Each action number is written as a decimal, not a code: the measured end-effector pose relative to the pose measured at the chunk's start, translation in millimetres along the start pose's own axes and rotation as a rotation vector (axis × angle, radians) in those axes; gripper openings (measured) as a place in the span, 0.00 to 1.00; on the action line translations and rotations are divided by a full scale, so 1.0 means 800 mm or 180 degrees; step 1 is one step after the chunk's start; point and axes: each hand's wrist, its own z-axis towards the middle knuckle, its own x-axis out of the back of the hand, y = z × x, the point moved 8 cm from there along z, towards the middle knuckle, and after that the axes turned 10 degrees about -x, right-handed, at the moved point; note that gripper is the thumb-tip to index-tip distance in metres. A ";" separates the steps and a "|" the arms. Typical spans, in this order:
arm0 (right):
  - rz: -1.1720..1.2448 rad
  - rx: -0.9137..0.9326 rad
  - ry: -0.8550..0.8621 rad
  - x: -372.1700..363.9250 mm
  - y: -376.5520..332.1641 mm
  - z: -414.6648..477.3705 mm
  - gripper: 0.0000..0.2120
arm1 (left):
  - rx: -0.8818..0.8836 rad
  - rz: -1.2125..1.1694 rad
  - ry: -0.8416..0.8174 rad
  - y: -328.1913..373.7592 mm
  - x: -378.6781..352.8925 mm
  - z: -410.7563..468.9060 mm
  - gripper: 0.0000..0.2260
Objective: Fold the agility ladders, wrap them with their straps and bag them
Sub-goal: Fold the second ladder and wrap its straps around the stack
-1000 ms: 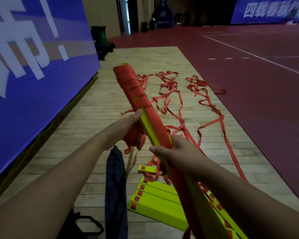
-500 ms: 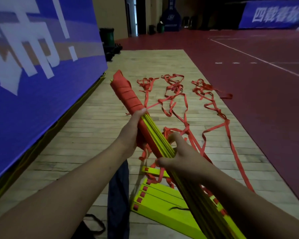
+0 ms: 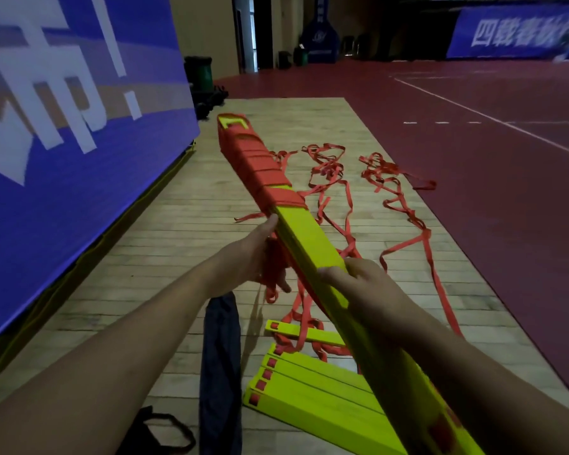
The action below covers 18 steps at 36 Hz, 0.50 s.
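**Bundle axis: near right to far left**

Your right hand (image 3: 368, 290) clamps over the folded ladder bundle (image 3: 309, 238), fingers curled round it. Just ahead, your left hand (image 3: 250, 257) pinches a bunch of loose strap (image 3: 273, 274) against the bundle's left edge. Bare yellow lies between your hands. The wrapped section (image 3: 260, 162) starts just beyond your left thumb and runs away leftward. Judgement: the next turn lands between the hands, and the left is nearer.
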 end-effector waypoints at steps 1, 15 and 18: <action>0.0053 -0.0047 -0.0015 -0.002 0.002 0.001 0.12 | -0.0128 -0.0045 0.0049 0.005 0.000 0.002 0.37; -0.1770 0.0440 0.0497 -0.026 -0.017 -0.004 0.18 | -0.0235 -0.0331 0.1053 -0.014 0.001 0.008 0.34; -0.2246 0.0518 0.0761 -0.029 -0.024 -0.008 0.20 | -0.0224 -0.0528 0.1153 -0.019 0.002 0.007 0.34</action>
